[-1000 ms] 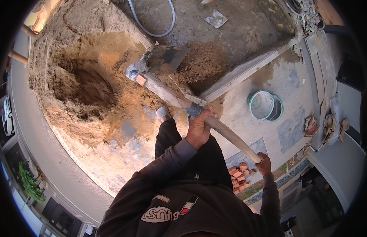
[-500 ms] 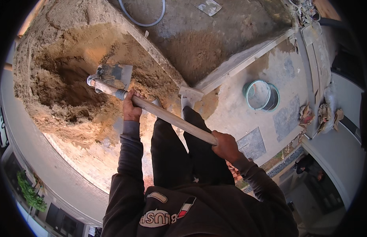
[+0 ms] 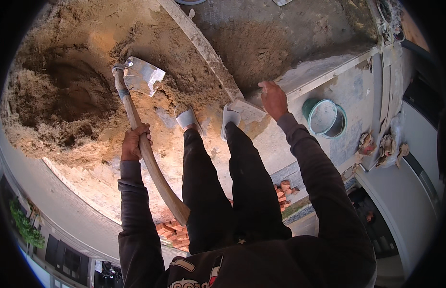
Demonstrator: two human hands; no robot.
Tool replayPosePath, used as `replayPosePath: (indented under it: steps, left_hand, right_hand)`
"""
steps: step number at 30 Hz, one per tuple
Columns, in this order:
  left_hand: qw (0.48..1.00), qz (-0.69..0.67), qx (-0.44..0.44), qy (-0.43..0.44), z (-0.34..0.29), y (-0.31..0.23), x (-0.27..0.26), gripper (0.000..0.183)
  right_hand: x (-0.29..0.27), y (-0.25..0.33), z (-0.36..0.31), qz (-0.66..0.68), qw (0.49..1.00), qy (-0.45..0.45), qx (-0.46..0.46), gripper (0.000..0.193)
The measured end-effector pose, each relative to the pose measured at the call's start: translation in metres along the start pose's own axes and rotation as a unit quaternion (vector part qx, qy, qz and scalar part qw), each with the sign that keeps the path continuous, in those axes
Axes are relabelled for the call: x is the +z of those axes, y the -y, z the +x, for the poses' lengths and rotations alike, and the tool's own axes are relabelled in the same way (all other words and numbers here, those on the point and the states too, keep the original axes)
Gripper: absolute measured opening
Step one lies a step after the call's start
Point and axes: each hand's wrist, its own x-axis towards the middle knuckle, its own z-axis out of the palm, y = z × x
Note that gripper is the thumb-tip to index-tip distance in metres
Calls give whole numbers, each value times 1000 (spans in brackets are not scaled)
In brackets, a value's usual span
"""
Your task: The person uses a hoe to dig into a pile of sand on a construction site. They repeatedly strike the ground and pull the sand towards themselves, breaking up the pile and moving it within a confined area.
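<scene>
My left hand (image 3: 136, 141) is closed around the middle of a hoe's wooden handle (image 3: 155, 173). The hoe's flat metal blade (image 3: 145, 74) lies on the damp sand at its far end, while the handle's near end reaches my left thigh. Off the handle, my right hand (image 3: 273, 99) is raised over the corner of the low wall, fingers loosely bent and apart with nothing seen in them. A sand pile (image 3: 64, 91) with a hollow dug in it spreads to the left of the blade.
My feet in light slippers (image 3: 188, 116) stand at the sand's edge. Low concrete edging (image 3: 208, 53) separates the sand from a wet, sandy bay. A green bucket (image 3: 341, 117) stands on the right paving. Red bricks (image 3: 175, 233) are stacked near my legs, and crumpled bags (image 3: 387, 146) lie far right.
My right hand has let go of the handle's near end and moved forward. The handle has swung steeper, its near end now by my left thigh, and my left hand has come nearer my body.
</scene>
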Motion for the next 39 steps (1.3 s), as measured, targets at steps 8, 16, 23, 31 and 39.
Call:
replayPosePath:
  steps: [8, 16, 23, 31, 39]
  left_hand:
    - [996, 74, -12, -42, 37, -9, 19, 24]
    - [997, 70, -24, -33, 35, -24, 3, 28]
    - [996, 68, -32, -38, 34, -31, -5, 31]
    - [996, 70, -39, -37, 35, -34, -5, 29]
    - [995, 79, -43, -41, 37, -40, -6, 27]
  right_hand:
    - [56, -165, 138, -250, 963, 23, 97, 25]
    - [112, -228, 202, -206, 972, 80, 85, 31]
    - [117, -191, 203, -235, 958, 157, 55, 39]
    - [108, -189, 201, -257, 954, 152, 34, 44]
    - [95, -178, 153, -185, 977, 22, 106, 47]
